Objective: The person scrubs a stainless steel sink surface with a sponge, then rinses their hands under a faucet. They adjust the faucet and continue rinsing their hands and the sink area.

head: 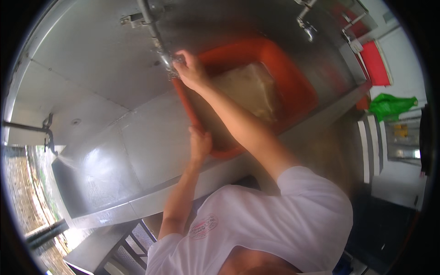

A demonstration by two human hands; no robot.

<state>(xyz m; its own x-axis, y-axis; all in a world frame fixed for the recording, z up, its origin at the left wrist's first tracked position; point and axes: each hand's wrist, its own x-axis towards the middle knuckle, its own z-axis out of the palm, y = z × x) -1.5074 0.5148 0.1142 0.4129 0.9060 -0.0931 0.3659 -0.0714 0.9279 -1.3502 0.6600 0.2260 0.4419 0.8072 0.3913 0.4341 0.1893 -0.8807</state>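
Note:
A large orange plastic tub (288, 79) stands tilted to my view on the steel sink counter, with cloudy water (240, 89) inside. My left hand (201, 142) grips the tub's near left rim, thumb over the edge. At the tub's upper left corner, my right hand (189, 70) is raised beside a metal tap (166, 60), its fingers curled around or against something blurred; whether it holds the tap or a scrubber cannot be told. My right forearm crosses above the water. Something pale lies in or under the water, its kind unclear.
The stainless steel counter (151, 137) runs left to another tap (50, 137) over a basin. More taps (306, 29) hang at the upper right. A green plastic bag (392, 105) and a red panel (376, 63) are at the right. A metal rack stands below left.

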